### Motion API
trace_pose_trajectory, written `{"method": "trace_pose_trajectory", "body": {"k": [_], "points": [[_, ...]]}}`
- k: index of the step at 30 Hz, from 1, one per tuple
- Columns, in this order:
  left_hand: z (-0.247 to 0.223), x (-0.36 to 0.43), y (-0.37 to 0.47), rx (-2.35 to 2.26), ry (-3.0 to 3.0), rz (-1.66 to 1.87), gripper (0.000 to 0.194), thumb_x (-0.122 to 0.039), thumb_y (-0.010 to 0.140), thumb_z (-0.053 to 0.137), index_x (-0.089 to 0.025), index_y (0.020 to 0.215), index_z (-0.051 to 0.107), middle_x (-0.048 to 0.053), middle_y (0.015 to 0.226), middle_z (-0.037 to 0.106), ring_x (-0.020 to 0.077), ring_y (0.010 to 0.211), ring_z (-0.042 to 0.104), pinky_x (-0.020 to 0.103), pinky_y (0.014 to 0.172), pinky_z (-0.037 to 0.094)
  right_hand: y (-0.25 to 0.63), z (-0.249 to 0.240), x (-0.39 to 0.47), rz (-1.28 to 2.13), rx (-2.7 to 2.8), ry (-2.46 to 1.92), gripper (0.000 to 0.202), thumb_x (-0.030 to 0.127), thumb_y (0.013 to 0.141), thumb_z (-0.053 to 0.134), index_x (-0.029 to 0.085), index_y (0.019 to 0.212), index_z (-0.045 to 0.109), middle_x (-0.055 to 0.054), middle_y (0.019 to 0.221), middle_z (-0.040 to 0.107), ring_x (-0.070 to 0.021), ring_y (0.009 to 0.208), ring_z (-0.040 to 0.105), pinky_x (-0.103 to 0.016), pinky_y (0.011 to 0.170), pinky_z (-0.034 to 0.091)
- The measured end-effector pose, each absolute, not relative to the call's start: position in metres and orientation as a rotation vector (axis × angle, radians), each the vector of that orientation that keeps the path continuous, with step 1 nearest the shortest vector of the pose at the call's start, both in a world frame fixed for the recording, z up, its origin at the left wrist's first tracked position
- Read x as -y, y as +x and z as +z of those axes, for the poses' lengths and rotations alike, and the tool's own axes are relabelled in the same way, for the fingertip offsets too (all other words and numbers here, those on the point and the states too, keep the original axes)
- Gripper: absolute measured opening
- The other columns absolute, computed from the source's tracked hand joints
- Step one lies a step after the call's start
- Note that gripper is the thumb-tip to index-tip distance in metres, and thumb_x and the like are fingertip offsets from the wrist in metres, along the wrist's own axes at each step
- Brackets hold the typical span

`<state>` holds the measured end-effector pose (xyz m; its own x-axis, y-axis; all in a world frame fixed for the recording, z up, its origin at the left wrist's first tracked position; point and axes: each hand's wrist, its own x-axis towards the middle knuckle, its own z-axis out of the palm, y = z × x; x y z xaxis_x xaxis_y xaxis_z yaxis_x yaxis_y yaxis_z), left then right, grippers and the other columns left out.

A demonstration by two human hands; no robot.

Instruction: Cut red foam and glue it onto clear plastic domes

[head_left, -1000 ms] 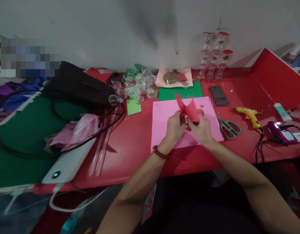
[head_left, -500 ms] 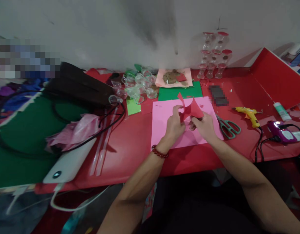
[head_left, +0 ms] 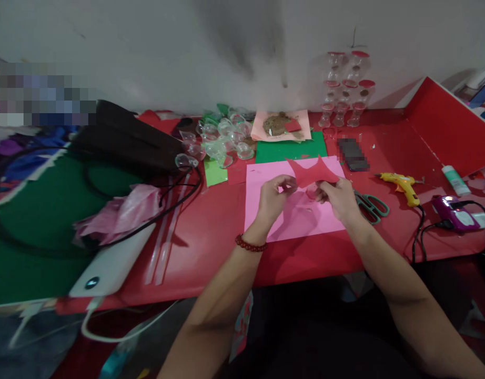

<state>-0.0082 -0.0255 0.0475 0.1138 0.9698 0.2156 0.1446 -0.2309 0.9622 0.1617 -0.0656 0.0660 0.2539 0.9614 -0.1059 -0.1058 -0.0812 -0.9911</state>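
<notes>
a person's left hand (head_left: 274, 199) and right hand (head_left: 339, 197), slightly apart, pinch a cut piece of red paper (head_left: 314, 172) between them above a pink sheet (head_left: 301, 216) on a red-covered table (head_left: 211, 231). beyond, clear plastic cups (head_left: 226, 138) lie heaped beside a peach sheet (head_left: 301, 117) bearing a brown, grainy heap (head_left: 277, 125). near the wall, hourglass-shaped clear containers (head_left: 342, 100) stand stacked, some with red discs on top; dark matter shows inside several, too small to identify.
</notes>
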Motion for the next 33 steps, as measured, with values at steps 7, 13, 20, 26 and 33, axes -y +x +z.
{"method": "trace_pose_trajectory", "body": {"k": [7, 13, 20, 26, 33], "points": [[0.050, 0.030, -0.008, -1.079, 1.969, 1.295, 0.008, -0.019, 0.077, 0.077, -0.023, 0.084, 0.076, 0.001, 0.076, 0.068, 0.0173, 0.074, 0.055, 0.032, 0.075, 0.046, 0.160, 0.067, 0.067, 1.119, 0.912, -1.292, 0.014, 0.030, 0.066, 0.066, 0.017, 0.068, 0.062, 0.000, 0.051, 0.063, -0.0137, 0.042, 0.058, -0.025, 0.042, 0.049], [0.049, 0.026, -0.013, -0.966, 2.129, 1.137, 0.010, -0.018, 0.084, 0.071, -0.024, 0.081, 0.079, 0.004, 0.079, 0.070, 0.0197, 0.082, 0.061, 0.034, 0.077, 0.049, 0.157, 0.069, 0.069, 1.187, 0.939, -1.292, 0.011, 0.027, 0.062, 0.062, 0.016, 0.064, 0.064, 0.000, 0.049, 0.063, -0.0122, 0.041, 0.058, -0.021, 0.039, 0.045], [0.049, 0.026, -0.015, -0.923, 1.730, 1.096, 0.003, -0.020, 0.075, 0.076, -0.021, 0.076, 0.078, 0.004, 0.078, 0.075, 0.0157, 0.071, 0.064, 0.030, 0.071, 0.048, 0.158, 0.076, 0.072, 1.218, 0.978, -1.321, 0.009, 0.024, 0.060, 0.062, 0.016, 0.060, 0.065, 0.000, 0.047, 0.063, -0.0106, 0.036, 0.053, -0.022, 0.038, 0.044], [0.044, 0.031, -0.001, -0.859, 1.301, 1.225, 0.006, -0.022, 0.067, 0.077, -0.019, 0.070, 0.073, 0.001, 0.072, 0.071, 0.0127, 0.069, 0.061, 0.029, 0.072, 0.049, 0.157, 0.073, 0.070, 1.296, 0.878, -1.229, 0.014, 0.029, 0.062, 0.066, 0.016, 0.058, 0.063, -0.001, 0.050, 0.064, -0.0099, 0.039, 0.054, -0.021, 0.039, 0.043], [0.048, 0.036, 0.008, -0.900, 1.172, 1.286, 0.020, -0.025, 0.064, 0.081, -0.017, 0.068, 0.062, -0.001, 0.071, 0.064, 0.0110, 0.068, 0.059, 0.027, 0.069, 0.049, 0.155, 0.069, 0.069, 1.191, 0.883, -1.226, 0.010, 0.027, 0.065, 0.065, 0.017, 0.066, 0.063, 0.000, 0.052, 0.065, -0.0116, 0.042, 0.059, -0.022, 0.041, 0.047]]}}
